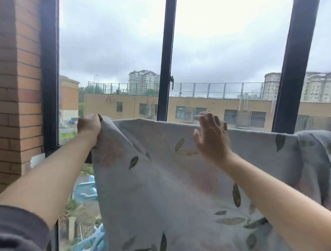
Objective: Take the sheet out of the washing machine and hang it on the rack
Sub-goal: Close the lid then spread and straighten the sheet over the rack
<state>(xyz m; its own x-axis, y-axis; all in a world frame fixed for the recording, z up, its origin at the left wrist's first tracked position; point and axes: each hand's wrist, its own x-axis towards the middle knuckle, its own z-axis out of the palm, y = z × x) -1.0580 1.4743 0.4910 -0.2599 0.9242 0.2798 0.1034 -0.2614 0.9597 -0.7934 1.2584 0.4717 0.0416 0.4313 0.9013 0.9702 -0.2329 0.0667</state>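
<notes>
Where your left hand grips: your left hand [89, 125] is clenched on the top left corner of the sheet [159, 181], right at the fold line and near the brick wall [16, 82]. The grip looks sound, so use it as your anchor and do not let it slide.
Rack rail: it is hidden under the fabric along the top fold. Its line and its ends cannot be confirmed, but it appears to run left to right at fold height.
Blue plastic hangers [86, 190]: these sit low on the left, just beside the sheet's hanging left edge. They are a likely snag point if that edge swings left.
Sheet, near face: it drapes over the top line and hangs toward you in front of the window frame [167, 59]. Diagonal creases fan from your left grip down to the right, so the tension is uneven.
Right hand [211, 138]: it is open with fingers spread and the palm facing the fabric at the top fold. It is well apart from the left hand, and contact with the cloth cannot be confirmed.
Bunched section [317, 149]: at the right end the cloth is gathered and doubled over itself. It would likely dry badly if left like this.
Step in hand: you appear to be spreading the draped sheet, late in the task.
Recommendation: lay your right palm flat on the fold and sweep it right, away from the anchor. Go slowly so the wet weight does not drag the sheet off the far side. Then open out the gathered end.
</notes>
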